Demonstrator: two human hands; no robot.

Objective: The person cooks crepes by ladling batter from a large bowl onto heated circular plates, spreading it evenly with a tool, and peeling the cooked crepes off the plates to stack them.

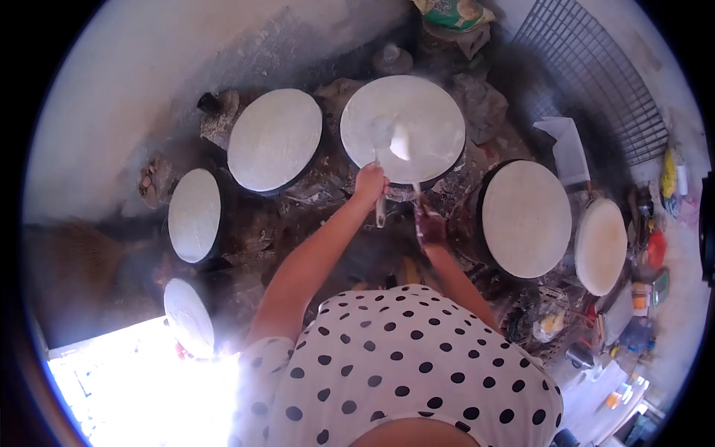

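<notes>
Over the near edge of a large round pale disc [439,112], my left hand [371,183] is closed round the handle of a thin utensil [380,212]. Its far end reaches over the disc and is hard to make out. To the right, my right hand [430,226] looks dark, as if covered or coated, and is closed on the handle of a white-headed tool [400,141]. That white head lies over the middle of the disc, slightly blurred. The two hands are apart.
More round pale discs stand around: upper left [275,140], left [194,216], lower left [188,318], right [527,219] and far right [601,246]. A metal grille [596,67] leans at the upper right. Bright light enters lower left.
</notes>
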